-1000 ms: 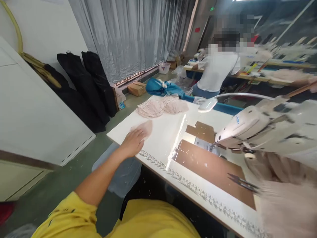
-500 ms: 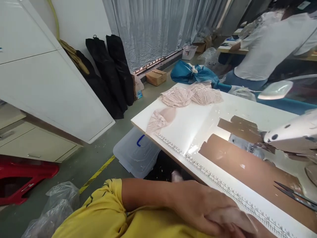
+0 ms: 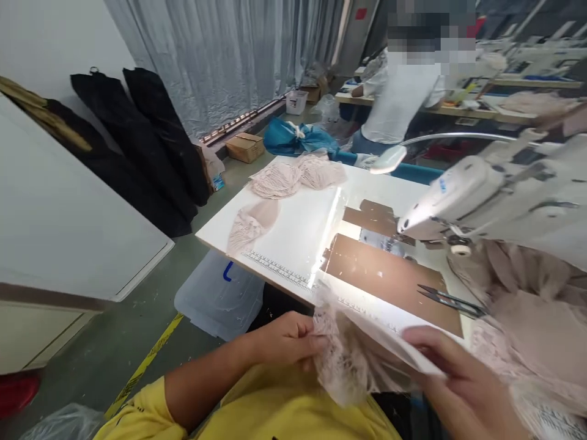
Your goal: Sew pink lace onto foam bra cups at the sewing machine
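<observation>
Both my hands hold a pale pink lace fabric piece (image 3: 348, 360) in front of my chest, at the near edge of the white sewing table (image 3: 302, 238). My left hand (image 3: 287, 337) pinches its left edge with closed fingers. My right hand (image 3: 452, 373) grips its right side, fingers curled over a smooth white edge. A single lace piece (image 3: 250, 223) lies at the table's left corner. A heap of lace pieces (image 3: 296, 174) sits at the far end. The white sewing machine (image 3: 495, 195) stands to the right.
Black scissors (image 3: 452, 299) lie on a brown board (image 3: 389, 281) by the machine. More pink fabric (image 3: 532, 305) piles at the right. A clear plastic bin (image 3: 220, 296) sits under the table. A person in a white shirt (image 3: 398, 101) works at a far bench.
My left hand left the lace piece at the table's corner, came back to my lap, and now both hands hold up another lace piece near the table's front edge.
</observation>
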{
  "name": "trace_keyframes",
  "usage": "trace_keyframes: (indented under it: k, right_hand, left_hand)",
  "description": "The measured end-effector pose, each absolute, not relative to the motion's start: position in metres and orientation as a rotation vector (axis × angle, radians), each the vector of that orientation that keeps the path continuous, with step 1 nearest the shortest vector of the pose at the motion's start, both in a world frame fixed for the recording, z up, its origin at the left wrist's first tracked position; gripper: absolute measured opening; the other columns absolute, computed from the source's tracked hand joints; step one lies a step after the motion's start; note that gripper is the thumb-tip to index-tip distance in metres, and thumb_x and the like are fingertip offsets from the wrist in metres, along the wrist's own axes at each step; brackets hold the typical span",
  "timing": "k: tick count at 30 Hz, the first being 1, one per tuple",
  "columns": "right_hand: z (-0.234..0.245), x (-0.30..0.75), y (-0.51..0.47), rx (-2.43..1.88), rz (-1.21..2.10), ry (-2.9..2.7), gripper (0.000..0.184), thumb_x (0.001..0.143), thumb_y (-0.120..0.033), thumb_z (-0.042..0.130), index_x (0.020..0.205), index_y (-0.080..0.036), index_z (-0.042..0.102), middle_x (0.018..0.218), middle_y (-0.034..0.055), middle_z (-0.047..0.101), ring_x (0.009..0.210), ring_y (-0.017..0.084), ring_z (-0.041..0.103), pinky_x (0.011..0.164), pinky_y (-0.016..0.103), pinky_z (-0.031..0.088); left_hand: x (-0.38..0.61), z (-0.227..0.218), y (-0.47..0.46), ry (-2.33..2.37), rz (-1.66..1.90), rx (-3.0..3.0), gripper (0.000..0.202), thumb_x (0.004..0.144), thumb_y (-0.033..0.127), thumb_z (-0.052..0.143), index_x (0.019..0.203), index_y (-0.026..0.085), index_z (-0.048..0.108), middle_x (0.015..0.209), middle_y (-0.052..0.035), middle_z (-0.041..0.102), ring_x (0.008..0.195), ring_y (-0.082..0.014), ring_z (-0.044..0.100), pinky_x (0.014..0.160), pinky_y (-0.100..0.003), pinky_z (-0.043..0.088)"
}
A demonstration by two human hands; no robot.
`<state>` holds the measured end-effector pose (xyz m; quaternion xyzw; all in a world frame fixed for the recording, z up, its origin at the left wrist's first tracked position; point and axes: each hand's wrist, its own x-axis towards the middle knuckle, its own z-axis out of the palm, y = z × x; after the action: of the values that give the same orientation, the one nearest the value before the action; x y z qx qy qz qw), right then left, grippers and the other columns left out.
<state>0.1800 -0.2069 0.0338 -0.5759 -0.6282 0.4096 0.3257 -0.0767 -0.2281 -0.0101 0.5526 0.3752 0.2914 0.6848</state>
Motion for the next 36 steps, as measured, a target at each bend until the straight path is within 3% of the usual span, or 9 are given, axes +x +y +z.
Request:
trace_keyframes:
  k: [5, 10, 13, 17, 21, 23, 28, 33, 36]
  right_hand:
    - [0.024, 0.143, -0.202, -1.122, 1.867, -1.565, 0.029, 0.071, -0.048, 0.067, 0.077, -0.02, 0.071, 0.07, 0.0037, 0.065, 0.069, 0.022, 0.057, 0.066, 0.033, 0.049]
    - [0.023, 0.144, -0.202, -1.063, 2.022, -1.471, 0.021, 0.068, -0.039, 0.073, 0.071, -0.018, 0.071, 0.071, 0.0038, 0.065, 0.069, 0.02, 0.056, 0.067, 0.033, 0.049]
    - [0.026, 0.147, -0.2, -1.114, 1.913, -1.427, 0.023, 0.066, -0.039, 0.074, 0.075, -0.019, 0.071, 0.074, 0.004, 0.066, 0.07, 0.02, 0.057, 0.067, 0.033, 0.049]
    - [0.023, 0.153, -0.202, -1.229, 1.722, -1.156, 0.054, 0.059, -0.039, 0.081, 0.108, -0.024, 0.066, 0.076, 0.002, 0.066, 0.067, 0.018, 0.058, 0.063, 0.029, 0.048]
    - [0.016, 0.162, -0.202, -1.276, 1.574, -0.982, 0.075, 0.067, -0.045, 0.076, 0.134, -0.026, 0.047, 0.062, -0.0045, 0.056, 0.053, 0.012, 0.05, 0.054, 0.023, 0.042]
    - [0.014, 0.167, -0.2, -1.265, 1.541, -0.966, 0.067, 0.068, -0.045, 0.076, 0.127, -0.027, 0.05, 0.061, -0.0058, 0.052, 0.051, 0.01, 0.045, 0.051, 0.021, 0.039]
    - [0.013, 0.179, -0.19, -1.239, 1.599, -1.008, 0.034, 0.065, -0.046, 0.077, 0.073, -0.021, 0.057, 0.064, -0.0025, 0.053, 0.057, 0.011, 0.044, 0.053, 0.021, 0.035]
    - [0.014, 0.187, -0.184, -1.259, 1.59, -1.091, 0.049, 0.08, -0.067, 0.047, 0.074, -0.021, 0.062, 0.065, 0.0008, 0.056, 0.061, 0.016, 0.048, 0.058, 0.027, 0.04]
    - [0.018, 0.188, -0.184, -1.33, 1.495, -1.217, 0.042, 0.075, -0.061, 0.059, 0.069, -0.019, 0.063, 0.064, 0.0006, 0.056, 0.061, 0.016, 0.048, 0.057, 0.026, 0.04]
  left_hand:
    - [-0.065, 0.014, -0.221, 0.634, 0.73, 1.413, 0.061, 0.086, 0.048, 0.057, 0.14, 0.024, 0.042, 0.124, -0.0123, 0.055, 0.089, -0.0174, 0.06, 0.072, -0.027, 0.049]
    - [-0.059, 0.014, -0.196, 0.828, 0.732, 1.568, 0.082, 0.072, 0.036, 0.075, 0.143, 0.026, 0.037, 0.143, -0.0125, 0.039, 0.117, -0.027, 0.049, 0.098, -0.04, 0.043]
    - [-0.057, 0.009, -0.183, 0.689, 0.552, 1.338, 0.086, 0.069, 0.035, 0.076, 0.144, 0.024, 0.034, 0.136, -0.0136, 0.047, 0.116, -0.0277, 0.052, 0.099, -0.044, 0.042]
    - [-0.054, 0.008, -0.178, 0.608, 0.432, 1.176, 0.054, 0.07, 0.034, 0.073, 0.12, 0.016, 0.058, 0.109, -0.0083, 0.063, 0.102, -0.0264, 0.06, 0.091, -0.04, 0.048]
    - [-0.051, 0.009, -0.179, 0.613, 0.454, 1.162, 0.036, 0.068, 0.027, 0.07, 0.101, 0.013, 0.064, 0.097, -0.0057, 0.065, 0.095, -0.0253, 0.062, 0.087, -0.035, 0.049]
    - [-0.049, 0.01, -0.179, 0.624, 0.467, 1.174, 0.031, 0.067, 0.022, 0.067, 0.096, 0.013, 0.064, 0.093, -0.0044, 0.065, 0.091, -0.0243, 0.062, 0.082, -0.032, 0.049]
    - [-0.042, 0.015, -0.173, 0.61, 0.515, 1.172, 0.026, 0.066, 0.015, 0.062, 0.092, 0.012, 0.063, 0.084, -0.0027, 0.064, 0.086, -0.0227, 0.061, 0.078, -0.03, 0.048]
    - [-0.034, 0.021, -0.17, 0.596, 0.569, 1.161, 0.027, 0.067, 0.012, 0.062, 0.094, 0.011, 0.063, 0.086, -0.0028, 0.063, 0.086, -0.0215, 0.06, 0.082, -0.031, 0.047]
    - [-0.031, 0.02, -0.17, 0.593, 0.564, 1.129, 0.029, 0.067, 0.01, 0.063, 0.096, 0.01, 0.064, 0.086, -0.003, 0.064, 0.085, -0.0204, 0.06, 0.08, -0.029, 0.046]
